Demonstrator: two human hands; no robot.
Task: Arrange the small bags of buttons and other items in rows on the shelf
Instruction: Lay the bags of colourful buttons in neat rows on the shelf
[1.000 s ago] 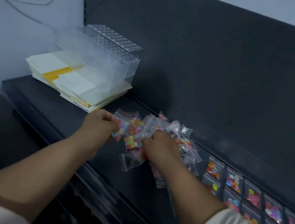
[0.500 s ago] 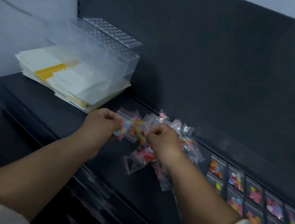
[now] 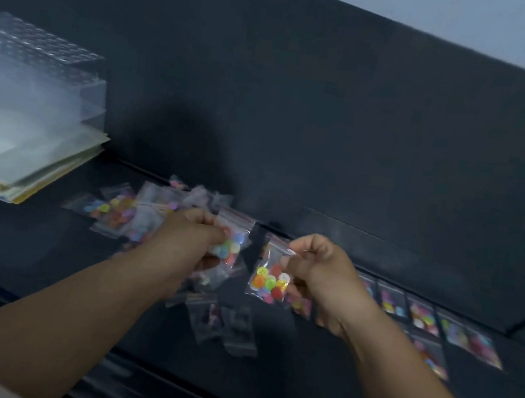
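While both forearms reach over the dark flat shelf [image 3: 20,248], head view: the left hand [image 3: 190,239] is curled, pinching a small clear zip bag of pastel buttons [image 3: 233,239] near its top, held above the shelf. The right hand [image 3: 323,271] is curled, pinching a second clear zip bag of red, orange and green buttons [image 3: 270,278] at its upper corner. The bags hang near each other, apart. Around the left hand lies a loose heap of similar bags [image 3: 127,207]. Past the right hand, rows of button bags [image 3: 422,312] lie flat. Far left: a stack of pale papers [image 3: 24,159], with a clear plastic box [image 3: 32,73] on top.
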